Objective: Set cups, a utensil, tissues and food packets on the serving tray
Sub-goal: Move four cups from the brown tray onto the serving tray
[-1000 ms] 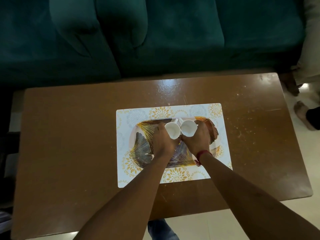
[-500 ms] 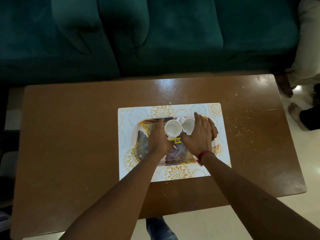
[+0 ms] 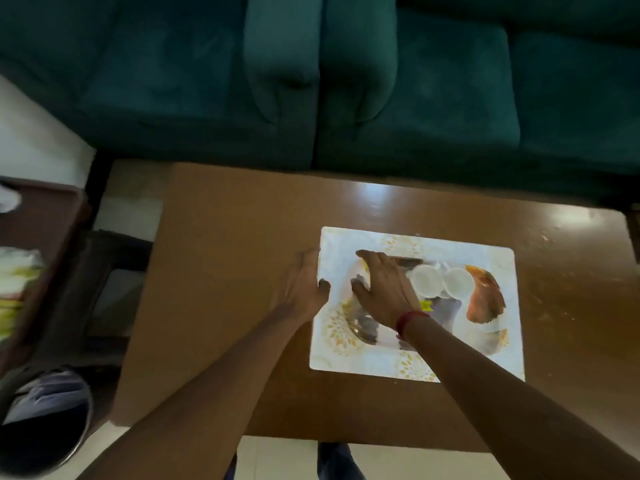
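a: teal velvet sofa (image 3: 346, 81) fills the top of the view, its cushions side by side. below it sits a brown wooden tabletop (image 3: 225, 271), glossy, with light glare near its far edge.

b: what lies on the tabletop?

a: a pale placemat (image 3: 346, 358) with faint gold flower prints, right of centre. on the placemat rests the serving tray (image 3: 485, 299), patterned in grey, gold and orange streaks.

b: where are the cups?

a: two white cups (image 3: 427, 280) stand upright on the far middle of the serving tray, side by side and touching or nearly so. a small yellow sticker (image 3: 425, 305) shows on the tray just in front of them.

b: and the hands?

a: both arms reach in from the bottom edge. the left hand (image 3: 301, 285) is over the bare tabletop at the placemat's left edge, fingers loosely curled, grip released and empty. the right hand (image 3: 384, 285) is spread flat, palm down, over the left part of the serving tray, just left of the cups; its grip is released too, holding nothing. whether the palm touches the tray, i cannot tell. a red thread band (image 3: 410, 318) circles the right wrist.

b: anything else?

a: at far left a dark side table (image 3: 38, 244) carries blurred white and yellow items (image 3: 15, 271), too smeared to identify. the whole view is motion-blurred.
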